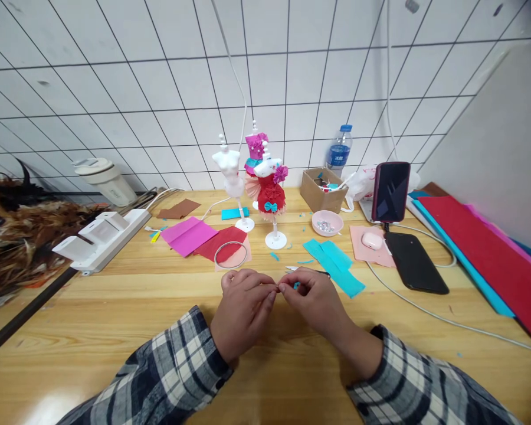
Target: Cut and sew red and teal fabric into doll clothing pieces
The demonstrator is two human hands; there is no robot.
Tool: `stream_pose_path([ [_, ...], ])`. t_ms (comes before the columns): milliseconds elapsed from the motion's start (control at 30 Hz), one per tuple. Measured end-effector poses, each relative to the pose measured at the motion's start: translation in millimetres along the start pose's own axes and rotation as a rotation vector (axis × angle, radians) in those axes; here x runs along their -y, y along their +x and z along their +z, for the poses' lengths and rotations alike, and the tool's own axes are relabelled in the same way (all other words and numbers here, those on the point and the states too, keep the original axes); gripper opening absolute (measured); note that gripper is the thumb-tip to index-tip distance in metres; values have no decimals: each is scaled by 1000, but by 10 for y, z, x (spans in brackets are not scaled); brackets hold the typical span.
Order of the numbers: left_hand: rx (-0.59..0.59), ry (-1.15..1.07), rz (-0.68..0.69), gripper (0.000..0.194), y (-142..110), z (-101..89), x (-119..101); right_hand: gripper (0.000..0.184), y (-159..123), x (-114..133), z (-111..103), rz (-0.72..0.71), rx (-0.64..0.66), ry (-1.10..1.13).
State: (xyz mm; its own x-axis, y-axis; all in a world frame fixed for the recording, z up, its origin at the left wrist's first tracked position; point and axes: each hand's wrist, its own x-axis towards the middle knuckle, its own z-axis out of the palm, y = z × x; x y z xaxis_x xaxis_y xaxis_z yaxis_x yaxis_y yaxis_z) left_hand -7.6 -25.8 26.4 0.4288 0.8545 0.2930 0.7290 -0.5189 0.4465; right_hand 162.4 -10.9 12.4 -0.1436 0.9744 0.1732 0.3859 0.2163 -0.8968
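My left hand [250, 301] and my right hand [313, 298] meet at the fingertips above the table. Both are pinched closed; whatever lies between the fingers is too small to make out. A bit of turquoise [297, 285] shows beneath my right fingers. Scissors [292, 268] lie partly hidden behind that hand. Turquoise crepe paper strips [336, 265] are just to its right. Beyond my hands stands a mini mannequin in a red paper dress [272, 198] with a turquoise bow. Behind it are a bare white mannequin [229, 171] and one dressed in magenta [255, 147].
A pink bowl of beads [327, 223], a cardboard box [323, 192] and a water bottle [340, 147] stand at the back. Magenta paper [189, 236] and a metal ring [230, 255] lie left. Phones [418, 262], cables and coloured sheets [482, 248] are right; a power strip [101, 236] is far left.
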Motion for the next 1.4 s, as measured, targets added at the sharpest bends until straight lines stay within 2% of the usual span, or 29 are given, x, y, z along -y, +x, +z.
stream_pose_path([
  [167, -30, -79, -68, 23, 22, 42, 82, 11, -23, -9, 30, -41, 1, 39],
  [367, -67, -115, -64, 22, 38, 68, 128, 10, -43, -43, 62, -109, -3, 42],
  [667, -112, -306, -95, 21, 48, 107, 114, 12, -97, -60, 61, -248, -8, -135],
  [1000, -72, -216, -29, 23, 45, 124, 122, 13, -87, -118, 44, -281, -14, -205],
  [1167, -96, -124, -29, 20, 28, 136, 127, 13, -82, -105, 50, -264, -28, -204],
  [1400, -102, -185, -45, 19, 25, 140, 120, 10, -53, -76, 55, -248, -35, -170],
])
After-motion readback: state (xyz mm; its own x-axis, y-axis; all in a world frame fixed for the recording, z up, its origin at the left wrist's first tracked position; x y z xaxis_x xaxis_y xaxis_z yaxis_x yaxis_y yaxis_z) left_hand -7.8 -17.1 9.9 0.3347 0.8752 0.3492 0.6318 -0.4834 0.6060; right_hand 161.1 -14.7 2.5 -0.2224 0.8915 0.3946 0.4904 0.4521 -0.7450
